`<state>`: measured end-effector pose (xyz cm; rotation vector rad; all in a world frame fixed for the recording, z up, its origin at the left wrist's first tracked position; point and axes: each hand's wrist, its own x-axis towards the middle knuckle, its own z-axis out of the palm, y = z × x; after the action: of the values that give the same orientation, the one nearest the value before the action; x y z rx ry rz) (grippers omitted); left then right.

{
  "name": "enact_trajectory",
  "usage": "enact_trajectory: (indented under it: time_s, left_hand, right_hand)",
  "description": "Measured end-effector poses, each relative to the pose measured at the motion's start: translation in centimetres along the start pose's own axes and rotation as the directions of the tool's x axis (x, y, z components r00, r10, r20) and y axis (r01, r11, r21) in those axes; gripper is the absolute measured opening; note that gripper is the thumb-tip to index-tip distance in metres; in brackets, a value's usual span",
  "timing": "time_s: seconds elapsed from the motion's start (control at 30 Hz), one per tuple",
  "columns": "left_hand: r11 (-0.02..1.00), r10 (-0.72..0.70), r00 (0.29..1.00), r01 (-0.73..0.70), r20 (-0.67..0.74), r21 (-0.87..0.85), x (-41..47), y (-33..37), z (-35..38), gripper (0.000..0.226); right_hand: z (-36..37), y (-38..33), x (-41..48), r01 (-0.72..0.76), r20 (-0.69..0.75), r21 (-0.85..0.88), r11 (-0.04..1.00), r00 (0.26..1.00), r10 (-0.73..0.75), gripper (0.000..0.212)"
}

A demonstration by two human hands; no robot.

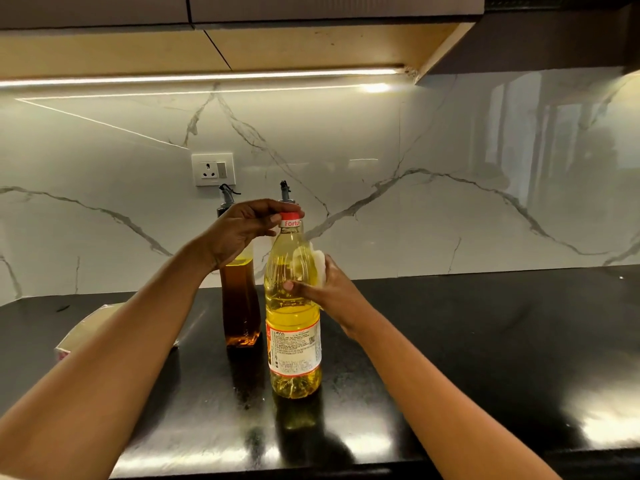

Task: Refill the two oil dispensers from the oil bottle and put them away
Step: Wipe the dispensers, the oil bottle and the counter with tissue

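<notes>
Yellow oil fills the oil bottle (293, 306), upright near the front of the black counter (485, 341). The left hand (239, 230) has fingers curled round its red cap (290, 216); the right hand (329, 292) grips the bottle's shoulder, pressing a white wad (320, 265) against it. Just behind stand the amber dispenser (241, 306) and a second dispenser (284, 192), only its spout showing

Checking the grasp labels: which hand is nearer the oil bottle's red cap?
Left. The left hand pinches the red cap; the right hand grips the oil bottle lower down, mid-body.
</notes>
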<state>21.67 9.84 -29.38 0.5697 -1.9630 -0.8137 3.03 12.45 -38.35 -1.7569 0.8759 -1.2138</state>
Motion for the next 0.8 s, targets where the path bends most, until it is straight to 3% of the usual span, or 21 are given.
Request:
enact_trajectory:
  time_s: [0.07, 0.13, 0.2, 0.27, 0.37, 0.47, 0.53, 0.6, 0.7, 0.8]
  left_hand:
    - [0.990, -0.021, 0.991, 0.040, -0.136, 0.137, -0.1, 0.9, 0.4, 0.033]
    - [0.921, 0.013, 0.962, 0.095, -0.273, 0.378, 0.1, 1.9, 1.2, 0.022]
    - [0.810, 0.067, 0.938, 0.149, -0.341, 0.567, 0.3, 2.8, 2.0, 0.024]
    - [0.748, 0.072, 0.925, 0.197, -0.373, 0.634, 0.3, 3.6, 2.7, 0.025]
    - [0.765, 0.034, 0.922, 0.225, -0.386, 0.603, 0.2, 3.8, 2.4, 0.023]
    - [0.815, 0.014, 0.931, 0.201, -0.366, 0.543, -0.3, 3.7, 1.8, 0.022]
    - [0.857, -0.013, 0.934, 0.194, -0.356, 0.478, -0.7, 3.5, 1.5, 0.022]
    - [0.895, -0.045, 0.933, 0.196, -0.356, 0.401, -1.0, 3.3, 1.1, 0.023]
    - [0.915, -0.066, 0.941, 0.190, -0.333, 0.357, -1.3, 3.2, 0.6, 0.023]
    - [0.919, -0.062, 0.946, 0.179, -0.319, 0.352, -1.3, 3.2, 0.6, 0.023]
  right_hand:
    - [0.6, 0.1, 0.1, 0.016, -0.057, -0.049, 0.999, 0.998, -0.018, 0.072]
    - [1.4, 0.2, 0.1, 0.038, -0.141, -0.135, 0.990, 0.988, -0.057, 0.073]
    - [2.4, 0.3, -0.4, 0.064, -0.243, -0.224, 0.973, 0.963, -0.119, 0.068]
    - [3.3, 0.4, -1.2, 0.085, -0.321, -0.284, 0.955, 0.930, -0.178, 0.064]
    - [4.0, 1.6, -2.9, 0.040, -0.296, -0.290, 0.956, 0.946, -0.130, 0.066]
    - [4.6, 4.8, -4.8, -0.161, -0.158, -0.142, 0.977, 0.978, 0.139, 0.075]
    - [5.0, 6.1, -6.0, -0.316, -0.054, -0.006, 0.949, 0.948, 0.315, 0.074]
    - [5.0, 5.7, -6.3, -0.396, 0.034, 0.101, 0.913, 0.918, 0.395, 0.067]
    - [4.6, 2.1, -4.8, -0.325, 0.011, 0.174, 0.930, 0.945, 0.328, 0.058]
    - [4.2, -3.2, -2.3, -0.089, -0.099, 0.129, 0.988, 0.990, 0.102, 0.058]
